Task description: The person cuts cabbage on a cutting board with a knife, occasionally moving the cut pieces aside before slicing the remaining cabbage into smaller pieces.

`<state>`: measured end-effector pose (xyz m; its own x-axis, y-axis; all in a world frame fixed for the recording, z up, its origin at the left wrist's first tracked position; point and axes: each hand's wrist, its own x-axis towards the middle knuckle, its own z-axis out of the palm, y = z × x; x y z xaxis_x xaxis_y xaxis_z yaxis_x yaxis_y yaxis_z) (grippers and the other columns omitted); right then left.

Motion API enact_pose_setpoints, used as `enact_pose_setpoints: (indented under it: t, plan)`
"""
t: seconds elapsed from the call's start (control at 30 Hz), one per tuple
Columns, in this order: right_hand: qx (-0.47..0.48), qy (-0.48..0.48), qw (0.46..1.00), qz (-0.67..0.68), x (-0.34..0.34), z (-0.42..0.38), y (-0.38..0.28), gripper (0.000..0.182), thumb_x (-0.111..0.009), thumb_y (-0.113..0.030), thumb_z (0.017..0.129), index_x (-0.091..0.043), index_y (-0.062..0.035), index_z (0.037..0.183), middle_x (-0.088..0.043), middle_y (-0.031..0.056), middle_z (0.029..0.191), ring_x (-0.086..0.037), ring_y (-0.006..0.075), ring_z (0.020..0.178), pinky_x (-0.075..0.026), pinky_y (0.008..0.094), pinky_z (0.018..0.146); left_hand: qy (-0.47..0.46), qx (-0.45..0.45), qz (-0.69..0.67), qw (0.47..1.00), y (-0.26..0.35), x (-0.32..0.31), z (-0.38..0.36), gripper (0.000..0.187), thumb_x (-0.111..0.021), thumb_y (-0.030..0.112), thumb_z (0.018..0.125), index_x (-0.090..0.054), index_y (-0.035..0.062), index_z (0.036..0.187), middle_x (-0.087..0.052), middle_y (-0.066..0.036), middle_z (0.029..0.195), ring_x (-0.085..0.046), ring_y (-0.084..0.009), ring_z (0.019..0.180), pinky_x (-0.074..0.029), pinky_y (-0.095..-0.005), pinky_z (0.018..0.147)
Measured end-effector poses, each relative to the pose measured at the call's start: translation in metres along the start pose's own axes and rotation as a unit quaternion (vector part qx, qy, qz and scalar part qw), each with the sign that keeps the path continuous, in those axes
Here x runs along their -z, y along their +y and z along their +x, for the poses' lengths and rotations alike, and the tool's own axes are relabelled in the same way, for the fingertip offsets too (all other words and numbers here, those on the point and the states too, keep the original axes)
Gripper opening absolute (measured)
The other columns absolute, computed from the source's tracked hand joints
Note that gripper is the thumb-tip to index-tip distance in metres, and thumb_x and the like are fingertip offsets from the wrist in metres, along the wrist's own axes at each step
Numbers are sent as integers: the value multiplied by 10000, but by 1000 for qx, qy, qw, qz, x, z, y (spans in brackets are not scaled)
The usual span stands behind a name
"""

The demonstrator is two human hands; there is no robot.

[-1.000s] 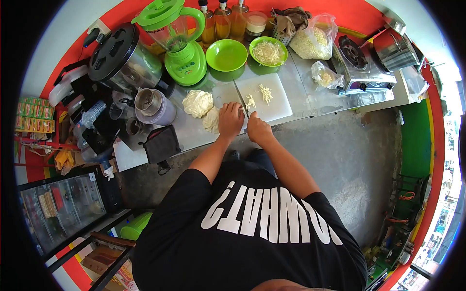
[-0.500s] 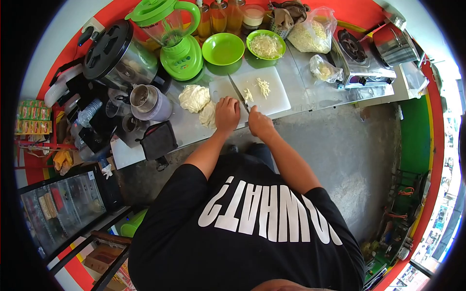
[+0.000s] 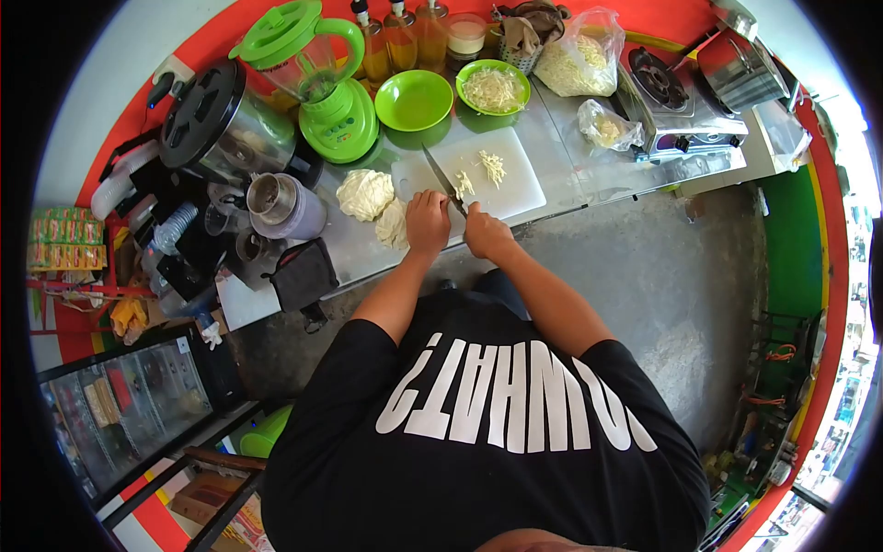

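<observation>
My right hand [image 3: 487, 232] is wrapped round the handle of a knife [image 3: 441, 171], whose blade points up and left over the white cutting board [image 3: 524, 189]. Beside it, my left hand [image 3: 429, 221] rests at the board's near edge, fingers bent together; what is under them is hidden. Thin pale strips [image 3: 492, 168] lie on the board, with a smaller bunch [image 3: 464, 185] close to the blade. Left of my left hand are two pale, leafy-looking lumps [image 3: 364, 194]. Behind the board stand a green bowl of pale shreds [image 3: 495, 89] and another green bowl [image 3: 414, 100] with nothing visible inside.
A green blender [image 3: 338, 121], bottles [image 3: 401, 39] and a large lidded container [image 3: 213, 115] line the back left. Plastic bags [image 3: 578, 66], a gas stove [image 3: 685, 110] and a metal pot [image 3: 740, 78] are at right. A black pouch [image 3: 303, 275] lies at the front left.
The view has shifted slightly. The knife blade now lies nearer the small bunch of strips, and my right hand sits a little closer to my left.
</observation>
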<state>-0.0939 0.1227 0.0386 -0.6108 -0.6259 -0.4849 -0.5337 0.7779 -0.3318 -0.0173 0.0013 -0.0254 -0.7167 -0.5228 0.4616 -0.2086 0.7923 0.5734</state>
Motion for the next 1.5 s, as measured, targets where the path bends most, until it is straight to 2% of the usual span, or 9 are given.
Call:
enact_pose_setpoints:
  t: [0.13,0.2,0.3,0.5,0.8,0.87,0.97,1.37,1.5]
  plan:
    - [30,41,999,3,15,-2,24,289,-554,-137,963,-411,7,1169,-699,311,1018,-686,484,977,-525,571,862,-28,33,2,999,2,5,10,95,-624,133,942,-680,56,939,-701,-107,899,-647,-338,876,-496,-438,782]
    - [48,34,998,23,22,-9,35,303,-547,-165,976,-412,6,1186,-700,309,1004,-687,481,968,-527,571,859,-37,176,-169,969,7,20,18,167,-597,129,987,-708,18,1043,-748,-149,930,-700,-356,854,-539,-420,776]
    - [95,9,994,49,35,-18,55,306,-536,-218,1004,-406,1,1173,-691,314,964,-669,500,955,-510,584,842,-37,148,-192,969,6,47,27,211,-557,118,1023,-690,-10,1125,-761,-168,958,-728,-357,838,-561,-406,762]
    - [261,-73,958,94,21,1,110,335,-546,-259,1030,-416,5,1190,-650,348,954,-617,540,985,-467,586,833,0,154,-20,988,-15,86,-5,319,-731,20,823,-692,86,1134,-689,-126,1112,-607,-350,1093,-461,-452,966]
    - [160,-109,973,122,52,10,139,316,-555,-244,1021,-465,0,1201,-666,313,986,-627,517,993,-483,549,854,-8,290,-24,957,-21,82,-55,736,-797,76,774,-462,73,1429,-601,-204,1245,-548,-391,1194,-410,-471,1046]
    - [82,-99,976,174,64,5,138,292,-547,-216,1026,-457,1,1200,-664,225,783,-701,359,710,-510,494,638,-3,290,8,957,-17,77,-54,761,-802,86,772,-450,73,1446,-607,-197,1216,-548,-383,1203,-408,-473,1052]
    - [88,-40,988,120,61,16,158,346,-558,-244,1005,-467,7,1226,-684,322,969,-644,514,959,-491,579,836,-38,378,35,924,-1,82,-38,742,-801,98,777,-463,72,1437,-608,-199,1199,-559,-382,1180,-407,-469,1055]
    - [210,-34,972,104,68,-1,156,325,-558,-242,1014,-476,-12,1227,-669,339,940,-627,533,941,-472,588,807,38,233,-82,968,39,68,38,493,-744,-41,787,-578,36,1245,-632,-174,1160,-620,-354,1131,-479,-426,989]
    - [195,-26,970,140,49,-5,170,339,-558,-237,1013,-476,-2,1244,-671,339,952,-632,531,946,-475,590,806,65,97,40,992,57,51,48,470,-610,-79,814,-584,53,1264,-635,-192,1195,-593,-401,1064,-477,-464,931]
